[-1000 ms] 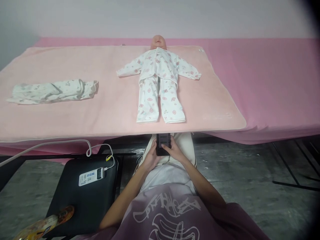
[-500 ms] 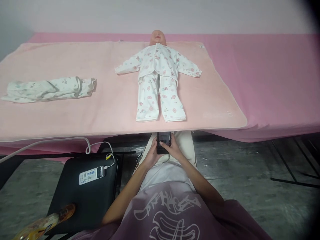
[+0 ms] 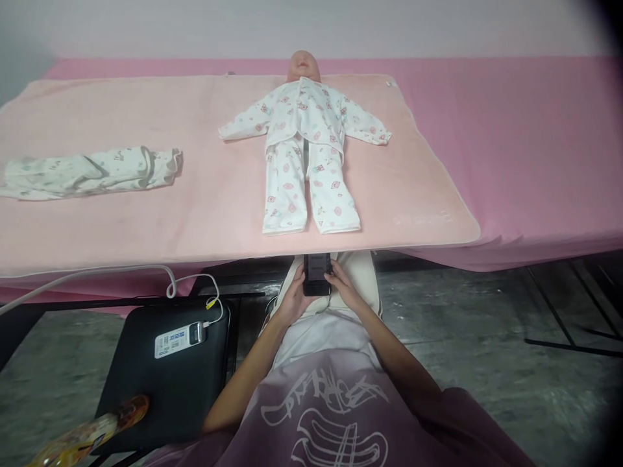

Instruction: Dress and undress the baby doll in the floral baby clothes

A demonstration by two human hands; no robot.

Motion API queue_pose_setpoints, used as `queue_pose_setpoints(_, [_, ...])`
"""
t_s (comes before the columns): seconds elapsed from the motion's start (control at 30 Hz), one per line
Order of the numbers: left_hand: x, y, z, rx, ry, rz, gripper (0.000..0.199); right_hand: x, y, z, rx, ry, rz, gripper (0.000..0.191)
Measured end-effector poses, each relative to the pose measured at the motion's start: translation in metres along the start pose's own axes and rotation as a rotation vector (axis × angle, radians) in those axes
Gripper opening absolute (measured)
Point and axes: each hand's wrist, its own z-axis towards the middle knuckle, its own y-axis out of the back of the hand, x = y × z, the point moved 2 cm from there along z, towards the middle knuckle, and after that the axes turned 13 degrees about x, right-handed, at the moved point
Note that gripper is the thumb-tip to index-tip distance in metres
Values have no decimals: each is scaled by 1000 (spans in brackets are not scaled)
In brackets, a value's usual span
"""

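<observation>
In my lap, just below the table's front edge, a dark smartphone [image 3: 317, 285] is held between both hands. My left hand [image 3: 294, 297] wraps its left side. My right hand [image 3: 343, 285] grips the right side, its thumb at the screen's right edge. Beyond the phone, a baby doll [image 3: 302, 67] lies face up, its legs towards me. It is dressed in a white patterned jacket [image 3: 311, 113] and matching trousers [image 3: 287, 194]. The sleeves are spread out to both sides.
A pale pink mat [image 3: 214, 207] covers much of the pink-draped table [image 3: 525, 162]. Rolled white patterned cloth [image 3: 92, 174] lies at the left. On a black stool [image 3: 146, 389], a power bank [image 3: 178, 340] has a white cable [image 3: 215, 288] attached. A bottle [image 3: 97, 434] is at the lower left.
My right thumb has moved from over the screen to the phone's right edge. The view has shifted slightly; the doll and clothes lie as before.
</observation>
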Motion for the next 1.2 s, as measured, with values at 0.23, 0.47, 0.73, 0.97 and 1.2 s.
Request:
queue_pose_setpoints(0.23, [0,-2,-1,15,10,24,65,-6,3,-3,43,-1,-23,67])
queue_pose_setpoints(0.47, [5,1,1,-13,-2,87,69,-7,0,-4,77,22,-31,73])
queue_pose_setpoints(0.73, [6,0,4,-14,-23,43,61,-15,-4,-3,4,32,-94,80])
queue_pose_setpoints(0.97, [6,0,5,-30,-15,32,63,-15,-13,1,-107,-15,-123,73])
queue_pose_setpoints(1.2, [5,-5,3,-68,-21,61,65,-12,-11,-2,-76,18,-94,59])
